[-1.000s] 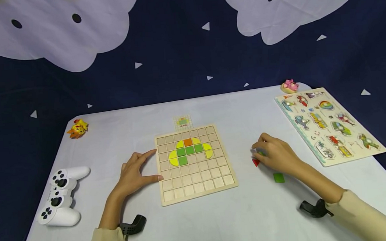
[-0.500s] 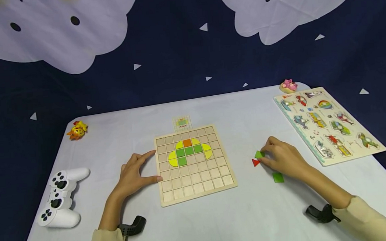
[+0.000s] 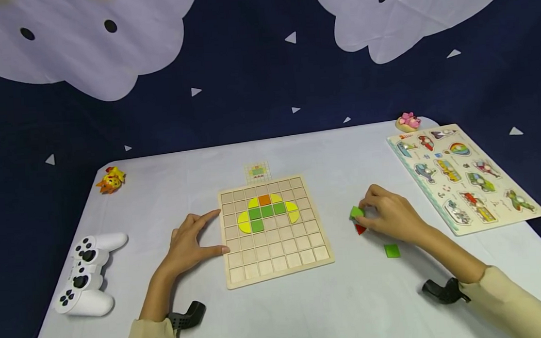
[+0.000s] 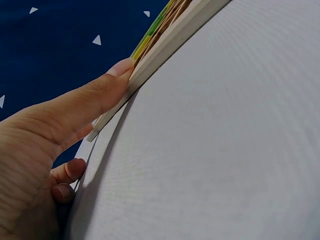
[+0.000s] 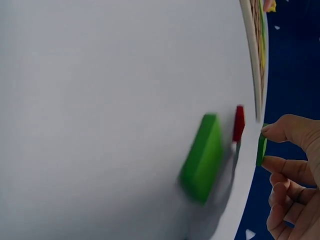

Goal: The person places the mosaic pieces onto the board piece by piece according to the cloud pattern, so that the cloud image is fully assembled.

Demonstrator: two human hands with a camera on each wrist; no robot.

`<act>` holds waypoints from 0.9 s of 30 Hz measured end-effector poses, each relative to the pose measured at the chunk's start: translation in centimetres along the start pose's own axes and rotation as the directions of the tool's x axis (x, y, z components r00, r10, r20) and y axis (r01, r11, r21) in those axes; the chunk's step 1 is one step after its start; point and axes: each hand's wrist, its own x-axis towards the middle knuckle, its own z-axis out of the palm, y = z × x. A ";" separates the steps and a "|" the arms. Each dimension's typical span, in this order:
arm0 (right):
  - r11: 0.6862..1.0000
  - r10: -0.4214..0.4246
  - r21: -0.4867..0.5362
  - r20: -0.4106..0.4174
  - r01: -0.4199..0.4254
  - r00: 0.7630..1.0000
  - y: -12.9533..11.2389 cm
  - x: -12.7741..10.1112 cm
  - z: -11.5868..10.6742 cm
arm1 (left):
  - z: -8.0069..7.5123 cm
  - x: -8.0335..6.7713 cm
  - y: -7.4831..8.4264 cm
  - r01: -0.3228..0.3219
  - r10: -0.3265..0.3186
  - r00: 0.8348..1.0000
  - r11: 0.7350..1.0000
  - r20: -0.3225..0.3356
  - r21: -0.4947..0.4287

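While the wooden grid board (image 3: pixel 282 248) lies flat at centre, the left hand (image 3: pixel 188 244) touches its left edge, thumb and forefinger spread; the right hand (image 3: pixel 391 216), well right of the board, pinches a green square tile (image 3: pixel 356 212) on its board-facing side, a red triangular tile (image 3: pixel 360 229) just nearer the viewer.

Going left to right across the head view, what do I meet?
White controller, left hand, wooden grid board, pinched green tile, right hand, picture puzzle.
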 end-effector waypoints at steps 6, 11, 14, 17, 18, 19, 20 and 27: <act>0.998 -0.049 0.033 0.045 0.048 0.998 -2.1 1.9 0.5 | 0.0 0.0 0.0 0.003 -0.003 1.000 1.000 0.002 -0.002; 0.990 -0.129 0.056 0.043 0.127 0.991 -4.0 3.4 1.4 | 0.0 0.1 -0.1 0.006 -0.006 1.000 1.000 0.002 -0.004; 0.982 -0.182 0.066 0.039 0.179 0.983 -5.0 4.4 2.0 | 0.0 0.1 -0.1 0.004 -0.004 1.000 1.000 0.002 -0.003; 0.971 -0.228 0.075 0.041 0.225 0.973 -6.2 5.3 2.5 | -0.1 0.2 0.0 0.006 -0.006 1.000 1.000 0.003 -0.005; 0.968 -0.242 0.077 0.045 0.238 0.969 -6.6 5.6 2.6 | -0.1 0.2 0.0 0.003 -0.003 1.000 1.000 0.004 -0.003; 0.965 -0.254 0.080 0.049 0.249 0.966 -7.0 5.9 2.8 | -0.1 0.2 0.0 0.003 -0.003 1.000 1.000 0.004 -0.004; 0.962 -0.265 0.081 0.053 0.260 0.963 -7.5 6.2 2.9 | -0.1 0.2 0.0 0.001 -0.001 1.000 1.000 0.004 -0.003; 0.946 -0.321 0.082 0.091 0.314 0.943 -9.9 7.9 4.1 | -0.1 0.1 -0.1 0.001 -0.001 1.000 1.000 -0.001 -0.005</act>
